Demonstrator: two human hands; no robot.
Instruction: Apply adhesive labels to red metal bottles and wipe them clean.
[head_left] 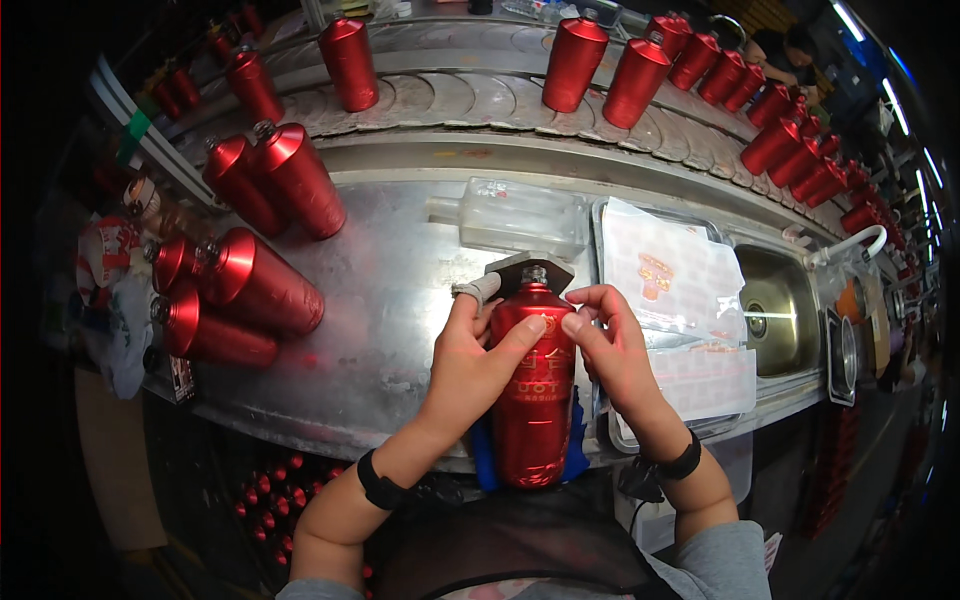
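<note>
A glossy red bottle (533, 420) with gold markings leans on the bench's front edge, its bare neck pointing away from me. Blue cloth (577, 455) shows beneath its base. Around the bottle's left side my left hand (480, 355) is closed, its thumb pressed on the front by the gold emblem. A pale wrap covers one of its fingers. My right hand (617, 350) closes on the right shoulder, thumb on the front and index finger bent near the top. Behind the neck sits a dark angular block (515, 272).
Several red bottles (265, 285) stand on the bench at left. More bottles (637, 80) line the conveyor (450, 105) at the back. A clear plastic container (525, 215) lies ahead. Printed sheets (670, 275) rest in a tray at right, before a steel sink (770, 310).
</note>
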